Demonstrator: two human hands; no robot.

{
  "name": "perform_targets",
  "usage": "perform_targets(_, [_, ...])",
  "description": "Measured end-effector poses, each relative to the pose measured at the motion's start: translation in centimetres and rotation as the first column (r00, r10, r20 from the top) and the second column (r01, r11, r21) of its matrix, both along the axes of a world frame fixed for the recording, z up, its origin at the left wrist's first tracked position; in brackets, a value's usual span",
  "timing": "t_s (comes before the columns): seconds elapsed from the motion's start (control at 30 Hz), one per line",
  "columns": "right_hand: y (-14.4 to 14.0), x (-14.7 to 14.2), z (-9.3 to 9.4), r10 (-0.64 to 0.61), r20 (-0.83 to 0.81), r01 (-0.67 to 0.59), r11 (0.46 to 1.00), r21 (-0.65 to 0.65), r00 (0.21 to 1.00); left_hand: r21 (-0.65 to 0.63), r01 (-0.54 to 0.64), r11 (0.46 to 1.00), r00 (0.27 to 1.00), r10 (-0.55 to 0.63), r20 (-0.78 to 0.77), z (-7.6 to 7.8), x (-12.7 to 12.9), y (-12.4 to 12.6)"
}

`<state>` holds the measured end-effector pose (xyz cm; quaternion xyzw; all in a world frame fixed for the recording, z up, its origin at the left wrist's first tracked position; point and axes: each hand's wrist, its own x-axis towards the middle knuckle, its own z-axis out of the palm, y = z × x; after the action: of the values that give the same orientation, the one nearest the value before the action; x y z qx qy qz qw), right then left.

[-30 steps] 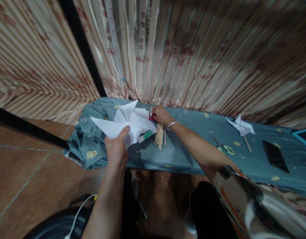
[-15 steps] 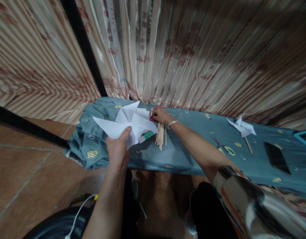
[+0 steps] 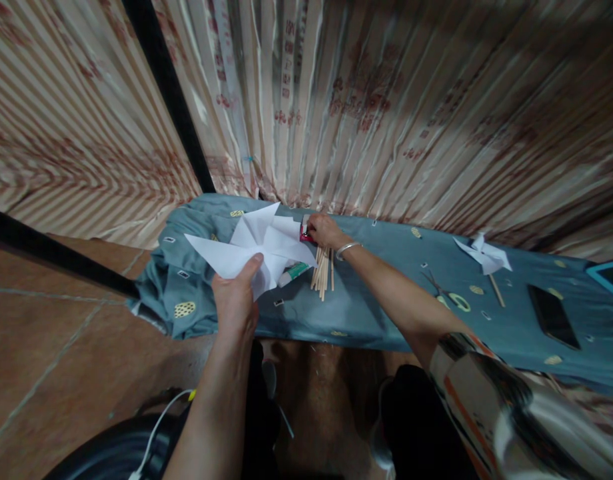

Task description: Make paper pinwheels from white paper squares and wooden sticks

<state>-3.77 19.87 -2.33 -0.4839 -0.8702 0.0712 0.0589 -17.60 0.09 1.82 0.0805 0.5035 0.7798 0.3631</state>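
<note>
My left hand (image 3: 235, 298) pinches a white folded paper pinwheel (image 3: 256, 248) and holds it up above the left end of the table. My right hand (image 3: 323, 231) reaches across to a small red and white box (image 3: 304, 231) at the far edge of the table, its fingers resting on the box. A bundle of thin wooden sticks (image 3: 323, 269) lies just below that hand. A green and white glue tube (image 3: 292, 272) sits partly under the pinwheel.
A blue-grey patterned cloth (image 3: 366, 307) covers the table. On it to the right lie scissors (image 3: 442, 291), a finished pinwheel on a stick (image 3: 484, 257) and a dark phone (image 3: 553, 315). A striped curtain (image 3: 366, 107) hangs behind. Tiled floor lies to the left.
Almost nothing moves. My right hand's fingers shift slightly on the red box, and the pinwheel stays in my left hand.
</note>
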Motion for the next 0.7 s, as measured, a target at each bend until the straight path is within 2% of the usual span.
perform_targets(0.13, [0.1, 0.1, -0.4, -0.057, -0.142, 0.052, 0.998, -0.044, 0.988, 0.018, 0.002, 1.000, 1.000, -0.002, 0.004, -0.1, 0.0, 0.0])
perform_targets(0.23, [0.4, 0.3, -0.5, -0.141, -0.298, 0.114, 0.988, -0.107, 0.944, 0.008, -0.008, 1.000, 1.000, 0.008, 0.001, -0.1, -0.1, 0.0])
perform_targets(0.33, [0.8, 0.7, -0.4, -0.250, -0.469, 0.168, 0.963, -0.211, 0.847, -0.006, -0.007, 1.000, 1.000, 0.007, -0.004, -0.2, 0.0, 0.0])
perform_targets(0.43, [0.2, 1.7, 0.1, -0.343, -0.625, 0.157, 0.929, -0.334, 0.701, -0.011, -0.006, 1.000, 1.000, 0.006, 0.001, -0.2, 0.2, 0.1])
perform_targets(0.6, [-4.2, 5.3, 0.5, -0.463, -0.750, 0.038, 0.861, -0.508, 0.471, -0.011, 0.042, 0.999, 0.999, -0.042, 0.029, -0.2, 1.5, 0.4])
perform_targets(0.7, [-8.1, 8.8, -0.1, -0.526, -0.749, 0.014, 0.822, -0.570, 0.402, 0.025, 0.103, 0.994, 0.994, -0.104, 0.043, -0.3, 2.8, 0.6])
